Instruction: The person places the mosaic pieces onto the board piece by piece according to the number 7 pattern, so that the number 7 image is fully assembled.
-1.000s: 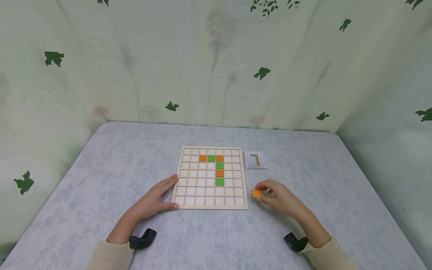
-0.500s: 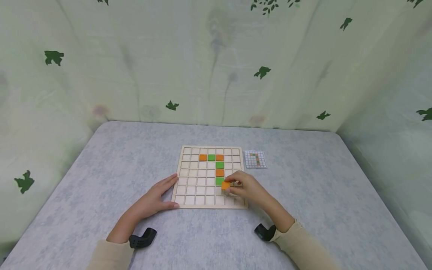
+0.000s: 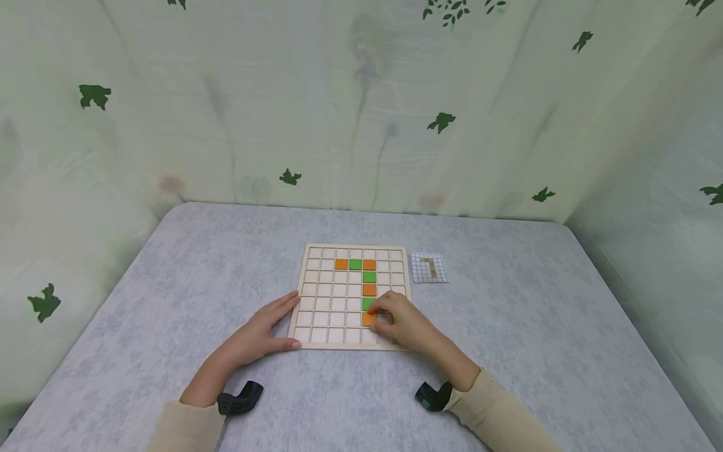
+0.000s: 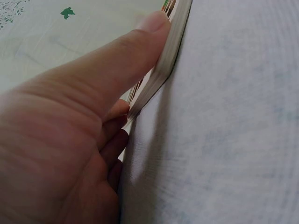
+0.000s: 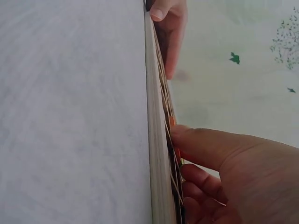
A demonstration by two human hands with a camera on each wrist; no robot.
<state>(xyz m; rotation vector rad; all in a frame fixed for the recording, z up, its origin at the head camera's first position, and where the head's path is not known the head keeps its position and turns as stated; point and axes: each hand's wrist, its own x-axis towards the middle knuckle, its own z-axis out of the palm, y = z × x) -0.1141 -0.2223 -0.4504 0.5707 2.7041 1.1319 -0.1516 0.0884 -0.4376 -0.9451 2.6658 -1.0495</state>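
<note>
A light wooden grid board lies on the table, with orange and green square tiles in a row that turns down a column. At the column's lower end sits an orange tile, in a square just below a green tile. My right hand pinches that orange tile at its edges; in the right wrist view the thumb is right at the orange piece. My left hand rests at the board's front left corner, fingers straight along the left side and thumb on the front edge.
Right of the board lies a small card printed with a grid and a similar orange and green pattern. The grey mottled table reaches back to a pale curtain with green leaf shapes.
From right of the board, my right hand has carried the orange tile left over the grid and down into the square below the lowest green tile. My left hand has stayed at the board.
</note>
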